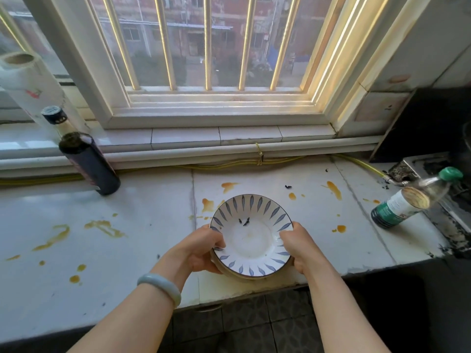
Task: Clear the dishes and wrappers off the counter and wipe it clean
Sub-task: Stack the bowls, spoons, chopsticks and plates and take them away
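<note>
A white bowl (251,238) with blue leaf marks around its rim is held over the front of the white counter (142,225). My left hand (204,250) grips its left rim, thumb inside. My right hand (300,244) grips the right rim the same way. A few dark crumbs lie inside the bowl. Orange sauce smears (54,236) and drops dot the counter on both sides of the bowl. No wrappers are in sight.
A dark bottle (89,163) stands at the back left, with a paper roll (28,82) behind it on the sill. A green-capped bottle (413,200) stands at the right beside the black stove (438,171). A yellow hose (229,165) runs along the back.
</note>
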Demonstrator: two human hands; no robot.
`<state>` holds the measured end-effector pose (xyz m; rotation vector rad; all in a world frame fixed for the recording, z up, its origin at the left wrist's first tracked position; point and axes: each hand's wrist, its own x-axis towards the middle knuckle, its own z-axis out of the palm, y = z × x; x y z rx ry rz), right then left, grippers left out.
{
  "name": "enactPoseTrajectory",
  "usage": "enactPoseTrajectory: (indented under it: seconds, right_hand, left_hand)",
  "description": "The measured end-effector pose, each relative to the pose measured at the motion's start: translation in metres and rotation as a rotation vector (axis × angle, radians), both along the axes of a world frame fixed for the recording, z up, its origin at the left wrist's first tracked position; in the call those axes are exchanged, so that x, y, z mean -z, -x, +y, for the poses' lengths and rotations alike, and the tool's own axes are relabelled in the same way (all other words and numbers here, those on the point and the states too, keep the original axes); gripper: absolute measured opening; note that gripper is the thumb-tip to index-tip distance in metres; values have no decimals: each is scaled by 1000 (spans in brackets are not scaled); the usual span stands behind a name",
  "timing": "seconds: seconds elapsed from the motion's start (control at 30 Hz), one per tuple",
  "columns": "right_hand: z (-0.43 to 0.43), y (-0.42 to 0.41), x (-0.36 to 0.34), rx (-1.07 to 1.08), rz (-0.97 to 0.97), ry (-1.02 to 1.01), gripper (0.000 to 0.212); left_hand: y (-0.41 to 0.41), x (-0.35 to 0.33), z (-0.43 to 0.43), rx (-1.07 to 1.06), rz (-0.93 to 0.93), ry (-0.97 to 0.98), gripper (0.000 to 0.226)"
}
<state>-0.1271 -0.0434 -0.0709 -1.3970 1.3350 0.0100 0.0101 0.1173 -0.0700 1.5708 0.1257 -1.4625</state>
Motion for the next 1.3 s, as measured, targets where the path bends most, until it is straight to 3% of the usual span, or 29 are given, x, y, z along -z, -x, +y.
enactPoseTrajectory:
  seconds: [0.3, 0.5, 0.93, 1.3]
  right_hand:
    - [39, -42, -35, -122, 17, 7, 36]
    - [101, -90, -61, -313, -37, 50, 32]
    - [316, -161, -125, -715, -159, 114, 19]
    - [496, -200, -142, -918, -227, 78, 25]
  left_hand:
    - [-22, -32, 64, -118, -160, 46, 30]
    - [-36, -53, 149, -279, -271, 105, 30]
    - [-43, -96, 381, -623, -406, 135, 33]
    - [-37, -119, 560, -852, -470, 82, 29]
